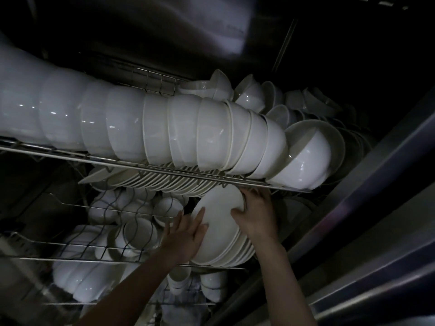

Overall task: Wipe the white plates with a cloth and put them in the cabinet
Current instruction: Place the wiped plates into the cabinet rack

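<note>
Count: 2 hands, 3 wire rack levels, white crockery throughout.
Hands: left hand (188,234) plus right hand (256,217), 2 total. Racks: top rack (117,161), middle rack (70,259), bottom rack (58,303). Big bowls (183,128) in one row: roughly 13; the left end is blurred and the right end nested tight, so not exact. Smaller bowls (249,92) behind: about 6 lit, more lost in the dark. Upright plates (164,182): 15+ rims, too tight for an exact count. Stacked plates (221,234): about 7 rims. Small cups (138,231): 6+. Nested bowls (77,278) low down: roughly 4.
</note>
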### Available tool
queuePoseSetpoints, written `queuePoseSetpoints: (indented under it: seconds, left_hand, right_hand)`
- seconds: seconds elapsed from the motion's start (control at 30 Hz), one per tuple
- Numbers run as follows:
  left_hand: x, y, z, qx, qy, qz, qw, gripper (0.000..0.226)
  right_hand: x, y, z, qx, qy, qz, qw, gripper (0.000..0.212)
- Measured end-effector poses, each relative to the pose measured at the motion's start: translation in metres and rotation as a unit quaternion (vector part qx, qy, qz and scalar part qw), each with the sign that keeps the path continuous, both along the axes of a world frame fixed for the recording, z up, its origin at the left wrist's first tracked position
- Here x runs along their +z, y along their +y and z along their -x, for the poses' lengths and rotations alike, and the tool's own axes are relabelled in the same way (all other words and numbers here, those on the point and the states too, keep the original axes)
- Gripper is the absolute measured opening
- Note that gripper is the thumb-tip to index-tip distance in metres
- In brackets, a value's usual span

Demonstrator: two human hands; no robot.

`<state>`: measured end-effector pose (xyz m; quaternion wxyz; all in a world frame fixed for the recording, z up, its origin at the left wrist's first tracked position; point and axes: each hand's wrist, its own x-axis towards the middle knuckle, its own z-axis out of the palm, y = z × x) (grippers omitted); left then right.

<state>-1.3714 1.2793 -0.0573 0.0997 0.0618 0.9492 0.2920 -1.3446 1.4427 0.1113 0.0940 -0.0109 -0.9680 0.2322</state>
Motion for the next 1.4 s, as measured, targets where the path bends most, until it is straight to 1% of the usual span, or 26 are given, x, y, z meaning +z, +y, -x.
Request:
queuePoseSetpoints:
  seconds: [0.03,0.1,0.13,0.2,0.23,0.33,0.47,0.63,0.73,0.8,0.87,1.0,1.03,1.07,1.1,1.13,1.17,1.2,1.27,1.3,1.4]
  left_hand:
    - [-0.001,-0.003,0.0,-0.012,0.003,0.02,1.0,0.055]
    - [-0.001,-0.008,0.001,-0.037,0.004,0.06,0.997,0.079]
    - [-0.001,-0.009,0.002,-0.033,-0.001,0.064,0.997,0.08]
    - [-0.002,-0.007,0.003,-0.013,-0.008,0.052,0.999,0.063]
    - [-0.003,-0.007,0.004,-0.008,-0.008,0.047,0.999,0.06]
    - [-0.005,-0.008,0.006,-0.003,0.014,0.061,0.998,0.061]
    - [-0.007,-0.009,0.006,-0.008,0.06,0.082,0.995,0.063]
    - [-0.004,-0.014,0.004,-0.021,0.047,0.08,0.995,0.065]
    - [0.002,-0.022,0.002,-0.039,0.044,0.103,0.993,0.069]
    - [0.007,-0.027,-0.002,-0.053,0.034,0.103,0.993,0.07]
    - [0.008,-0.03,-0.006,-0.07,0.015,0.106,0.992,0.071]
    - [0.011,-0.029,-0.011,-0.069,0.0,0.123,0.99,0.076]
    - [0.013,-0.029,-0.013,-0.07,0.003,0.131,0.989,0.082]
    - [0.016,-0.028,-0.015,-0.07,0.01,0.138,0.988,0.095]
    - [0.019,-0.027,-0.017,-0.073,0.019,0.147,0.986,0.115]
    - [0.022,-0.027,-0.019,-0.077,0.024,0.163,0.983,0.127]
    - [0.024,-0.028,-0.021,-0.079,0.03,0.177,0.981,0.126]
    - [0.026,-0.028,-0.022,-0.08,0.034,0.187,0.979,0.116]
    - [0.028,-0.027,-0.025,-0.073,0.028,0.179,0.981,0.086]
    - [0.031,-0.028,-0.028,-0.072,0.022,0.174,0.982,0.078]
    - [0.036,-0.035,-0.036,-0.071,0.031,0.191,0.978,0.073]
  right_hand:
    - [-0.004,0.0,-0.001,-0.002,0.023,0.002,1.0,0.056]
    - [-0.01,-0.004,-0.003,-0.031,0.062,0.015,0.997,0.048]
    - [-0.013,-0.005,-0.004,-0.049,0.071,0.02,0.996,0.048]
    - [-0.018,-0.008,-0.004,-0.07,0.078,0.001,0.995,0.052]
    - [-0.02,-0.008,-0.004,-0.073,0.08,-0.023,0.994,0.055]
    - [-0.022,-0.007,-0.005,-0.073,0.079,-0.103,0.989,0.064]
    - [-0.026,-0.011,-0.016,-0.043,0.091,-0.173,0.98,0.069]
    - [-0.026,-0.005,-0.028,-0.001,0.112,-0.218,0.969,0.066]
    - [-0.03,-0.005,-0.032,0.028,0.113,-0.256,0.96,0.065]
    - [-0.031,-0.004,-0.031,0.04,0.075,-0.258,0.962,0.069]
    - [-0.033,0.001,-0.026,0.044,0.034,-0.237,0.97,0.072]
    - [-0.034,0.002,-0.023,0.044,0.029,-0.214,0.975,0.07]
    - [-0.033,0.001,-0.023,0.044,0.021,-0.216,0.975,0.07]
    - [-0.034,0.001,-0.024,0.045,0.014,-0.224,0.973,0.071]
    - [-0.035,0.001,-0.024,0.047,0.011,-0.236,0.97,0.071]
    - [-0.035,0.001,-0.025,0.049,0.009,-0.248,0.967,0.071]
    - [-0.035,0.001,-0.025,0.05,0.006,-0.255,0.966,0.071]
    - [-0.035,0.002,-0.026,0.05,0.003,-0.256,0.965,0.071]
    - [-0.033,0.002,-0.027,0.053,-0.005,-0.25,0.967,0.07]
    - [-0.033,0.003,-0.027,0.054,-0.006,-0.25,0.967,0.07]
    - [-0.037,0.003,-0.03,0.068,0.016,-0.27,0.96,0.069]
